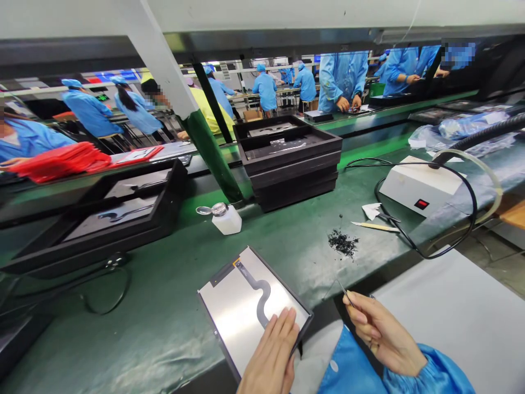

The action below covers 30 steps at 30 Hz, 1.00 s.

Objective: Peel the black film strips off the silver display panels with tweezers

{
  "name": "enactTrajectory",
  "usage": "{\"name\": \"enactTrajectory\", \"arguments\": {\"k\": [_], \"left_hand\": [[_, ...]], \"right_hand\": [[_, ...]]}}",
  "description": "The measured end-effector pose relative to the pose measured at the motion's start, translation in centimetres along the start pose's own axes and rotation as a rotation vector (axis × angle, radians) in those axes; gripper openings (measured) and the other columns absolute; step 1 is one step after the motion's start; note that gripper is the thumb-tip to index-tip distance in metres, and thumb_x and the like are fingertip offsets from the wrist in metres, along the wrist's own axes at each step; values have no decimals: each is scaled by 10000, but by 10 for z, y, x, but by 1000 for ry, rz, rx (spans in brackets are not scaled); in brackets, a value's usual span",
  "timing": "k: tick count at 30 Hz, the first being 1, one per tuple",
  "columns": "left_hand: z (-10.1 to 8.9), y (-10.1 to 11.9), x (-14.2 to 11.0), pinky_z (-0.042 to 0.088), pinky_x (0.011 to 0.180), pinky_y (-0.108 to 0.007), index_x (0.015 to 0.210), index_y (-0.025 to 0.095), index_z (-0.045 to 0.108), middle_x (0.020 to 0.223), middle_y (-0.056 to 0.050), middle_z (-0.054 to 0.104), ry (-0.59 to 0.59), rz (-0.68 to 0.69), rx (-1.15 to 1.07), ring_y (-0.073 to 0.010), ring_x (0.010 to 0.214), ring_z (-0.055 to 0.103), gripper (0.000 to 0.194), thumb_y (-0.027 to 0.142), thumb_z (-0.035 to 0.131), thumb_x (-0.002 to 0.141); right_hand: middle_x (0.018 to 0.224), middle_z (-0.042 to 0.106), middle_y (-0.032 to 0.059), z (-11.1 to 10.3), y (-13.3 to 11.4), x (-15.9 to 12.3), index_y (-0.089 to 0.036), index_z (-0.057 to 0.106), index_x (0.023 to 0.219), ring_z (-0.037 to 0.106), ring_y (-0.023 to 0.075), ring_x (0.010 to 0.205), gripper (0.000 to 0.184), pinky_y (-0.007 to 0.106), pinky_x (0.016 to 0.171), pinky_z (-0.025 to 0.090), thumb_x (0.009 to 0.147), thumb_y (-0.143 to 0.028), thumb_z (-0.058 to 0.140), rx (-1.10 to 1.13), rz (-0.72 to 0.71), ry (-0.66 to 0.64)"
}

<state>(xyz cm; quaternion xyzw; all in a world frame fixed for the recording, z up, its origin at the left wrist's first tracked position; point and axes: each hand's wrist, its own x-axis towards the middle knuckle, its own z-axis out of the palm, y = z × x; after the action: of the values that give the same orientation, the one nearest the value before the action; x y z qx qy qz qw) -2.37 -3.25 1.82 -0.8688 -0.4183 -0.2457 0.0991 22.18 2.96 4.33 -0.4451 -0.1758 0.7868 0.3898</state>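
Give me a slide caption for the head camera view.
Left hand on a silvery panel, right hand holding tweezers.

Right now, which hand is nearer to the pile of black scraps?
Right. The right hand, holding a thin metal tool, is on the near side of the black scraps; the left hand is farther off, to their left, flat on the silver panel.

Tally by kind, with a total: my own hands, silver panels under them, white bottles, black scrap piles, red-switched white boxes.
Hands, left hand and right hand: 2
Silver panel: 1
White bottle: 1
Black scrap pile: 1
White box with red switch: 1
Total: 6
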Motion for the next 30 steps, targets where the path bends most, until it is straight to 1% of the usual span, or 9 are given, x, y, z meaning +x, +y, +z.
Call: {"name": "enactTrajectory", "arguments": {"k": [3,10,14,18,20,25,28,30], "left_hand": [[1,-1,0,305,1195,-315,1277,47,575,1334,-147,649,2,6,-10,-190,1426,401,451,-43,372,885],[4,-3,-3,312,1192,-326,1263,43,587,1319,-153,656,23,29,-4,-196,1432,385,437,-38,374,890],[6,-4,-5,337,1178,-331,1284,49,571,1309,-152,664,25,34,9,-200,1430,379,448,-36,365,895],[6,-6,-8,370,1160,-346,1435,60,450,1362,-145,628,-17,31,5,-217,1406,418,522,-15,364,925],[7,-6,-9,377,1157,-351,1473,65,409,1375,-144,616,-29,29,-1,-222,1395,438,544,-7,372,934],[7,-5,-7,365,1164,-339,1444,55,453,1352,-151,634,8,30,-30,-219,1391,448,528,-19,380,926],[6,-4,-6,378,1159,-331,1457,74,448,1359,-138,631,14,17,-41,-213,1378,470,529,-12,385,939],[5,-4,-6,386,1154,-325,1471,80,432,1357,-133,634,14,16,-39,-208,1368,485,533,-7,377,948]], "right_hand": [[479,412,-115,2,-4,1,-135,693,716,159,-31,367,544,135,363,113,497,-571,934,1,-5,22],[464,405,-123,4,-12,8,-135,665,695,136,-30,361,573,136,350,102,456,-577,941,-11,-33,36],[473,412,-120,4,-16,9,-139,642,681,138,-30,364,560,133,350,105,469,-561,941,-9,-47,32],[476,415,-117,5,-19,10,-132,641,686,140,-30,365,557,133,347,107,478,-553,940,-11,-58,23],[478,416,-113,6,-21,11,-128,643,688,143,-31,366,547,132,347,114,493,-547,935,-12,-73,19],[498,408,-106,6,-25,13,-128,637,696,143,-27,370,462,134,355,113,573,-484,905,-30,-94,-3],[504,412,-106,6,-26,15,-133,633,695,143,-27,375,446,134,357,117,572,-463,907,-32,-99,-5],[503,410,-111,6,-27,16,-141,633,700,138,-24,377,457,136,356,119,568,-482,906,-38,-96,0]]}}
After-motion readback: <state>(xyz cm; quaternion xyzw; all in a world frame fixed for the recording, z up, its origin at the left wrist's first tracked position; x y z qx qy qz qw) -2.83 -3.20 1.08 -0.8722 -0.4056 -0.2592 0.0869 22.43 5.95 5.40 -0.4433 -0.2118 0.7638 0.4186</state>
